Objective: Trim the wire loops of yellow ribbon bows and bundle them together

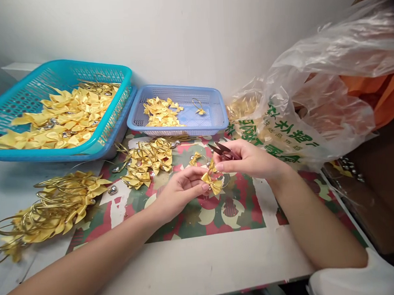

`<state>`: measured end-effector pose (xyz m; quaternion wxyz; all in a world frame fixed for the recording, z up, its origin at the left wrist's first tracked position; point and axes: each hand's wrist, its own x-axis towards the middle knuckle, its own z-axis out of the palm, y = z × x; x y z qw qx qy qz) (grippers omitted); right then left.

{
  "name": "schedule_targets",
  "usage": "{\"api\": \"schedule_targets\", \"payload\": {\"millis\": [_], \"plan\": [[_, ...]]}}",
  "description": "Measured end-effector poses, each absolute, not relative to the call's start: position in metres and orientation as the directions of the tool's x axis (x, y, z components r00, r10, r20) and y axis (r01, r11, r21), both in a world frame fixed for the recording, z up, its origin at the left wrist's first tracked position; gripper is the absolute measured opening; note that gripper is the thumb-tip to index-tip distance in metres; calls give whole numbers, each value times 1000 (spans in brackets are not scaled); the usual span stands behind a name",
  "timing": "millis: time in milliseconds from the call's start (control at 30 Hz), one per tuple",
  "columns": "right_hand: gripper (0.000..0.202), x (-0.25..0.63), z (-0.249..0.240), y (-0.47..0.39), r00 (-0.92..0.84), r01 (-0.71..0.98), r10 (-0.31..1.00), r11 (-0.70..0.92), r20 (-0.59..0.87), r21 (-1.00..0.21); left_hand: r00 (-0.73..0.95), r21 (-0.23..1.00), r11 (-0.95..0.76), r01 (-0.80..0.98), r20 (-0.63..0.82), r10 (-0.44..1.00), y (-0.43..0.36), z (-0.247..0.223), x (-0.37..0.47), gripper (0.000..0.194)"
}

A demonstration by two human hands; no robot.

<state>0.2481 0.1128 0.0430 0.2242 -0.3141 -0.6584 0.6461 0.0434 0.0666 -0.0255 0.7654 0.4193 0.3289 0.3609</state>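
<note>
My left hand (185,187) is closed, thumb and fingers pinching a yellow ribbon bow (213,183) by its left edge. A thin wire ring shows beside the bow. Just right of it, my right hand (243,159) is closed around small dark scissors (223,151), whose blades point up and to the left. Its thumb and fingertips also meet near a second bit of yellow ribbon at the top of the bow; whether they grip that too I cannot tell. Behind both hands, another small bow on a wire ring (195,158) lies on the patterned sheet.
A teal basket (117,125) heaped with yellow bows stands at the left, beside a smaller blue basket (179,131) with more. Bundles of bows on gold wire (65,205) lie at the left, with a silver bell (112,190) near them. A plastic bag (300,117) bulges at the right.
</note>
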Motion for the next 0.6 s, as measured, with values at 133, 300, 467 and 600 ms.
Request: {"api": "schedule_targets", "payload": {"millis": [133, 300, 467, 600], "plan": [[24, 245, 43, 112, -671, 97, 734, -48, -101, -994, 496, 893, 314, -323, -123, 859, 67, -30, 41, 17], [29, 245, 39, 112, -618, 114, 782, -12, -80, -993, 492, 894, 252, -371, -41, 869, 67, -31, 39, 11], [24, 246, 42, 110, -662, 193, 743, 39, -101, -980, 449, 905, 213, -368, -28, 893, 68, -33, 40, 14], [27, 249, 42, 111, -557, 332, 821, 80, -127, -940, 400, 986, 2, -169, 67, 914, 66, -28, 37, 11]]}}
